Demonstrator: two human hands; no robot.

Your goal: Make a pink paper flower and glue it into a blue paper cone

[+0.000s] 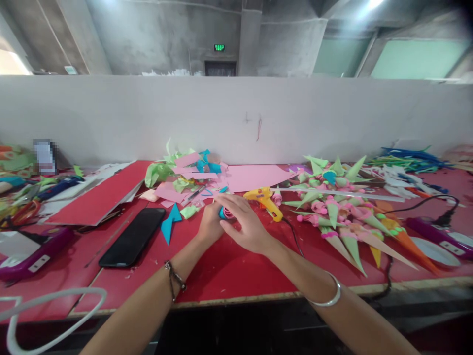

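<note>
While my left hand point(211, 224) curls around a small blue-and-pink curled piece point(226, 213), above the red tabletop point(229, 271), my right hand point(246, 229) lies over it, hiding whether those fingers pinch or only cover. Too much squeeze between my palms could crush its curl, I judge. Just right of them, a yellow glue gun point(264, 199) points its nozzle towards my right fingers — a burn risk if it is hot, which I cannot tell. Its black cord point(294, 239) runs beside my right forearm, where a sweep could snag it and drag the gun.

For room, a black smartphone point(132, 239) and a blue paper scrap point(171, 228) limit me on the left. Red surface opens between my forearms, down to the table's front edge point(236, 300); rightward, heaped paper cones point(347, 241) crowd any reach.
</note>
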